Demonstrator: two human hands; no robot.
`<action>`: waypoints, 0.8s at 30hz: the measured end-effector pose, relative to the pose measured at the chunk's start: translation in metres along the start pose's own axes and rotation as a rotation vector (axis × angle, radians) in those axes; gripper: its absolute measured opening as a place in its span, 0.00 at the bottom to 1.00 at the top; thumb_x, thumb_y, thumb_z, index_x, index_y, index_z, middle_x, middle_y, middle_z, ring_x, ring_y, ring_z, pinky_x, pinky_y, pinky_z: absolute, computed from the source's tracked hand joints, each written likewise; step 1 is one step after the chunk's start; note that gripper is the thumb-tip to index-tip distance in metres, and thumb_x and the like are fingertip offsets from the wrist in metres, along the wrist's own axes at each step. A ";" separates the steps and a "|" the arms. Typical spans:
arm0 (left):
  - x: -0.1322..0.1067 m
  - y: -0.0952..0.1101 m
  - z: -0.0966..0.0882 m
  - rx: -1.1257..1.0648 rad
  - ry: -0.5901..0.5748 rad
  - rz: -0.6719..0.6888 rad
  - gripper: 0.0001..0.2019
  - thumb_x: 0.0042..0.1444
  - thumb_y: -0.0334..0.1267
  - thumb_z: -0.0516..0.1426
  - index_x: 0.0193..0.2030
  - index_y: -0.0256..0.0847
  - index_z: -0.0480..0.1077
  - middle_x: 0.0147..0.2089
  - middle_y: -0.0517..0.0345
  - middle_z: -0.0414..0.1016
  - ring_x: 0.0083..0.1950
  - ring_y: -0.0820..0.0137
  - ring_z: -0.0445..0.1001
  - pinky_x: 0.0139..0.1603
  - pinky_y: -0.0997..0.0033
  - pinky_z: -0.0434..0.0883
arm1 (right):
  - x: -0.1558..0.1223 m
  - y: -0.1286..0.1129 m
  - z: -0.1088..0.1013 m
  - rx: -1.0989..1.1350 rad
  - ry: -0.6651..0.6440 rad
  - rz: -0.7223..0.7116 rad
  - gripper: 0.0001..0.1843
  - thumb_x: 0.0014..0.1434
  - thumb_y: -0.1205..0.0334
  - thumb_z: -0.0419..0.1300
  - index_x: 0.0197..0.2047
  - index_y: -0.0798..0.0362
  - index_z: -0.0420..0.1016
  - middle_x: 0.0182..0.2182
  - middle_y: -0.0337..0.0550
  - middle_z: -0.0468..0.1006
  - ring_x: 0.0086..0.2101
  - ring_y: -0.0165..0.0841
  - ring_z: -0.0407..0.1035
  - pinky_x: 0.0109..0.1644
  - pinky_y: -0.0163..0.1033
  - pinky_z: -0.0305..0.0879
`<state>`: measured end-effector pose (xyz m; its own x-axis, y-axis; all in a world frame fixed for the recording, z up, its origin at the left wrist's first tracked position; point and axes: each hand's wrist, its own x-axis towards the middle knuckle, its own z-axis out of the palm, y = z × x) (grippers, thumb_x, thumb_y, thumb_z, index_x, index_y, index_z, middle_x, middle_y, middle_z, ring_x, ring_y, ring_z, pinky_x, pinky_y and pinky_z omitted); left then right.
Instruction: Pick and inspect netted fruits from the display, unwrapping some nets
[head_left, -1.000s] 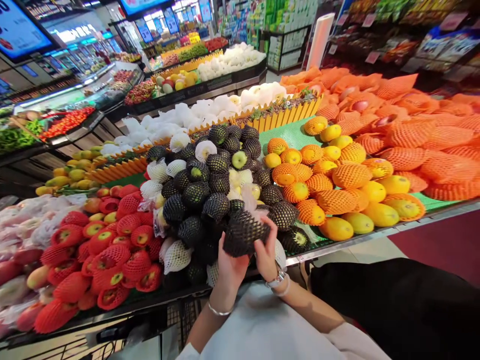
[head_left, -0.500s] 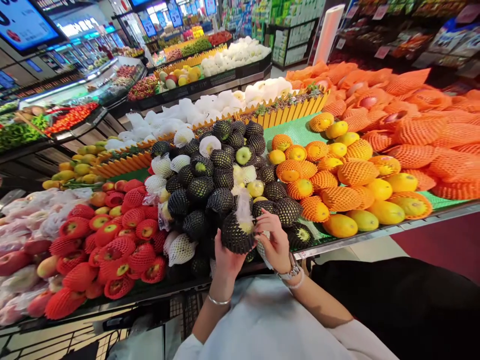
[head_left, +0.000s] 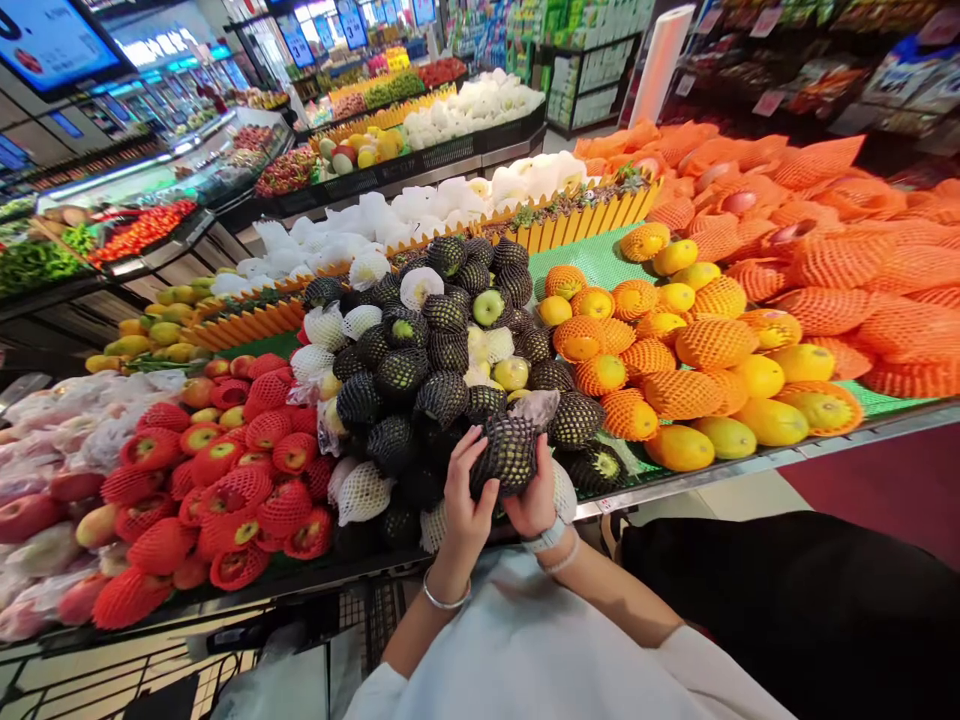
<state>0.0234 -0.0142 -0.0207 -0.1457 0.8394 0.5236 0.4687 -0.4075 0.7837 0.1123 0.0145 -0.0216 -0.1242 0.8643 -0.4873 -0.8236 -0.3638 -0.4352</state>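
Both my hands hold one fruit in a black foam net at the front edge of the stand. My left hand wraps its fingers up the fruit's left side. My right hand, with a watch on the wrist, grips its right side. The fruit sits just above the heap of black-netted fruit, with some white-netted ones mixed in.
Red-netted apples lie to the left, orange-netted and bare yellow mangoes to the right on a green mat. A yellow picket divider runs behind. A shopping cart is below left. A dark bag hangs at my right.
My hands turned the black-netted fruit over and lowered it slightly toward the pile; the plastic that stuck up from its top is now tucked at the back.
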 end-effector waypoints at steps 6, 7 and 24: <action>-0.012 -0.009 -0.003 -0.126 0.294 0.103 0.16 0.66 0.35 0.46 0.51 0.42 0.73 0.63 0.51 0.69 0.63 0.57 0.68 0.63 0.45 0.66 | -0.012 0.021 -0.010 -0.246 0.079 -0.115 0.26 0.47 0.38 0.65 0.41 0.49 0.80 0.48 0.41 0.79 0.53 0.40 0.69 0.66 0.50 0.58; -0.013 -0.010 -0.004 -0.197 0.343 0.075 0.17 0.66 0.35 0.45 0.48 0.41 0.75 0.58 0.52 0.73 0.59 0.58 0.72 0.59 0.47 0.70 | -0.014 0.023 -0.010 -0.317 0.059 -0.142 0.25 0.47 0.39 0.66 0.41 0.49 0.80 0.48 0.42 0.79 0.53 0.40 0.69 0.67 0.50 0.57; -0.027 -0.015 0.011 -0.237 0.418 -0.183 0.19 0.65 0.35 0.45 0.38 0.40 0.79 0.42 0.55 0.80 0.47 0.67 0.77 0.53 0.63 0.73 | 0.000 -0.018 0.001 -0.551 -0.489 -0.113 0.11 0.56 0.54 0.64 0.39 0.50 0.82 0.46 0.43 0.80 0.49 0.39 0.71 0.61 0.46 0.60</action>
<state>0.0303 -0.0269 -0.0505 -0.5657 0.7086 0.4218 0.1997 -0.3786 0.9038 0.1267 0.0215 -0.0128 -0.3930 0.9160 -0.0803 -0.4653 -0.2734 -0.8419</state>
